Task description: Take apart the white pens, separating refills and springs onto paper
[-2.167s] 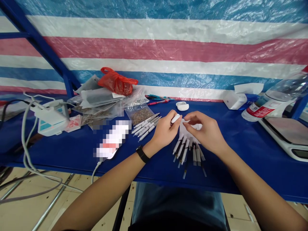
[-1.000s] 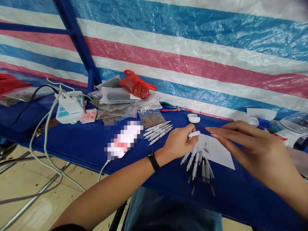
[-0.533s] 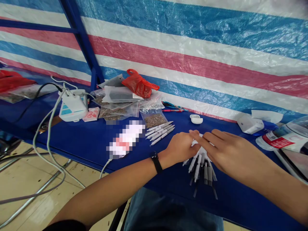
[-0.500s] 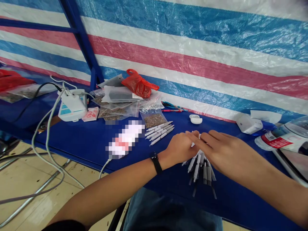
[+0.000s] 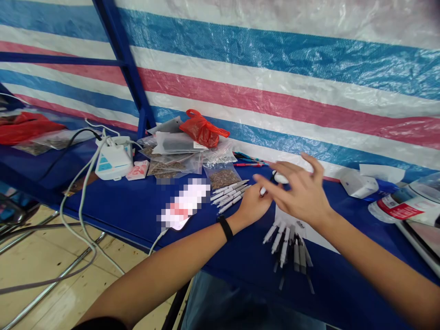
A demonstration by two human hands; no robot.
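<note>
Left hand: The left hand (image 5: 254,205) is out over the blue table (image 5: 113,215). A black watch band (image 5: 225,228) sits on the wrist.

Left grip: Closed. The fingers pinch a small white stick (image 5: 263,191), and its end pokes out at 1 o'clock from the hand.

Right hand: The right hand (image 5: 297,188) is up in the air above the table, at 3 o'clock from the left hand and near it.

Right grip: Open. The fingers are spread wide and hold nothing.

Thing in the hands: The small white stick is in the left fingers, just beside the tips of the right fingers.

Near the hands: A round white case (image 5: 282,178) sits at 12 o'clock from the left hand, partly behind the right fingers. A fan of white pens (image 5: 287,247) lies on a sheet of white paper (image 5: 318,238) at 5 o'clock from the left hand. A small bunch of white pens (image 5: 228,195) lies at 10 o'clock from it, next to a clear bag of brown bits (image 5: 220,178).

Farther off: A red plastic bag (image 5: 202,129) is at 11 o'clock. A white charger (image 5: 113,161) with grey cables (image 5: 82,201) is at 9 o'clock. A plastic bottle (image 5: 405,211) is at 3 o'clock.

Behind: A striped plastic sheet (image 5: 275,82) hangs there.
</note>
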